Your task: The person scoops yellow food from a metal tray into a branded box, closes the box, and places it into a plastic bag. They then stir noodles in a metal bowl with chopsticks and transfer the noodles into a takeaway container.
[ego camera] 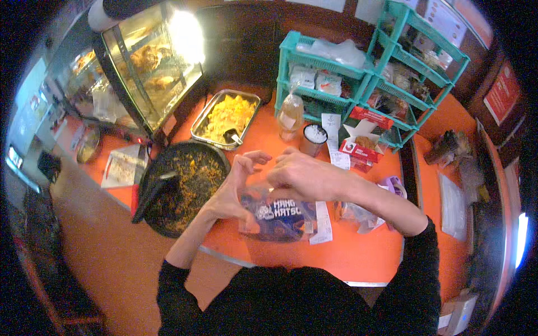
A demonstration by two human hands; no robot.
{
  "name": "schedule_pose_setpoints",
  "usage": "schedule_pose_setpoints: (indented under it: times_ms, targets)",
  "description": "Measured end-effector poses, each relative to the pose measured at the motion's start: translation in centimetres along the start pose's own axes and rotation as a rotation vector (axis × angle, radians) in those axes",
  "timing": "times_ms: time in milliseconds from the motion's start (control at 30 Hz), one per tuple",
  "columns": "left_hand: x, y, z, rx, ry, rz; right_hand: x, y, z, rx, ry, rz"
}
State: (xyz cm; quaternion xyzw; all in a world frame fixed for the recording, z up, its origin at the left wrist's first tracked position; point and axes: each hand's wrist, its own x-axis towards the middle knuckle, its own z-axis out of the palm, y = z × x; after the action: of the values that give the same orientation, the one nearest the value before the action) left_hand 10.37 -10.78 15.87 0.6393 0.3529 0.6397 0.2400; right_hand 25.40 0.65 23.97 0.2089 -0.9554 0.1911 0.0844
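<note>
My left hand [232, 191] curves beside a dark blue printed food package [279, 224], its thumb and fingers spread wide apart. The thumb overlaps the package's left side; whether it touches cannot be told. Clear plastic [256, 189] shows around the package, which bears white writing and lies on the orange counter [357, 256]. Over the package's upper edge, my right hand [309, 174] has its fingers curled inward. Its fingertips are turned away and blurred, so any hold on the plastic is hidden. A printed paper slip [323, 229] sticks out at the package's right.
Left stands a wide black pan [197, 180] of browned food. Behind are a foil tray [225, 140] of yellow food, a bottle-shaped clear bag [290, 113], a cup [315, 136], a red food box [361, 147] and teal racks [319, 67]. A lit glass food cabinet [155, 75] stands far left.
</note>
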Motion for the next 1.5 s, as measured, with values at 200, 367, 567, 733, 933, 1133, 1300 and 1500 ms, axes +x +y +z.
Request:
schedule_pose_setpoints:
  times_ms: [200, 367, 567, 733, 933, 1133, 1300, 1500]
  targets:
    - [1.0, -5.4, 2.6, 0.139, -0.923, -0.615, -0.3, 1.1, 0.2, 0.018, -0.03, -0.06]
    - [1.2, -5.8, 4.1, -0.086, -0.975, -0.292, -1.7, 2.8, 1.1, 0.029, -0.129, 0.335]
    - [-3.2, -2.9, 3.6, 0.251, -0.475, -0.336, -4.8, 3.2, 3.4, 0.184, 0.043, 0.467]
    - [-5.4, -2.5, 4.7, 0.651, -0.221, -0.283, -4.8, 4.9, 5.8, 0.3, 0.049, 0.442]
    - [-5.5, -2.5, 5.4, 0.617, -0.095, -0.401, -6.5, 15.2, 5.8, 0.696, 0.564, 0.713]
    - [-5.4, -2.5, 5.9, 0.644, -0.028, -0.443, -13.3, 28.2, 6.3, -0.127, 0.53, 1.103]
    - [-5.8, -2.3, 5.2, 0.375, 0.012, -0.473, -14.1, 31.2, 9.2, -0.186, 0.573, 1.109]
    - [-6.6, -2.7, 4.4, -0.102, 0.052, -0.515, -11.6, 27.1, 6.4, -0.09, 1.013, 1.018]
